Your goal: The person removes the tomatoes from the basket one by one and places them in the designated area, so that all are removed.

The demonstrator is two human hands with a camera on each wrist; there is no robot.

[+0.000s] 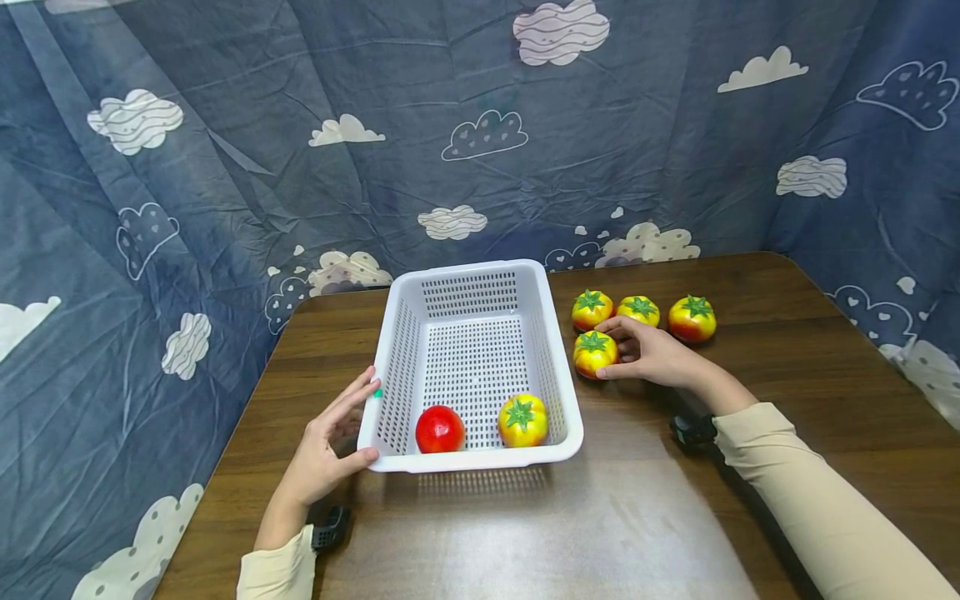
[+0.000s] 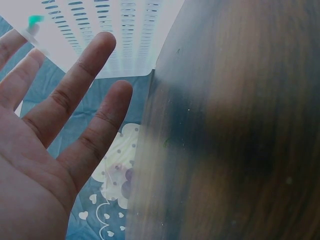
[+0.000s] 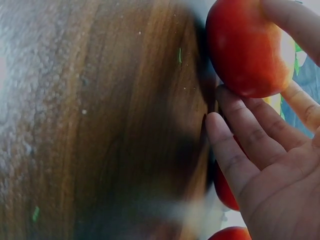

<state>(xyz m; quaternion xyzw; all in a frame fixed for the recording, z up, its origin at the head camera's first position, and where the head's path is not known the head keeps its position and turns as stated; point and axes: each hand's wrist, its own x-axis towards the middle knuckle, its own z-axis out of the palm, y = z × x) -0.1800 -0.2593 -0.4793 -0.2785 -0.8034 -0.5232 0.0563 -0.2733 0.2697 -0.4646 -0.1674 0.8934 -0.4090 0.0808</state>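
Observation:
A white perforated plastic basket (image 1: 474, 350) stands on the table. Inside, near its front wall, lie a plain red tomato (image 1: 440, 430) and a yellow-topped toy tomato (image 1: 522, 422) with green leaves. My left hand (image 1: 318, 458) rests against the basket's left side with its thumb at the front left corner; its fingers look fairly straight in the left wrist view. Right of the basket, my right hand (image 1: 656, 354) holds a red-and-yellow tomato (image 1: 595, 357) between thumb and fingers. The right wrist view shows that tomato's red underside (image 3: 245, 55).
Beyond the right hand sit three more tomatoes: one (image 1: 592, 309) near the basket, another (image 1: 639, 310) beside it, and a third (image 1: 692, 319) farther right. A dark blue cloud-print curtain (image 1: 405, 92) hangs behind the brown wooden table (image 1: 570, 533).

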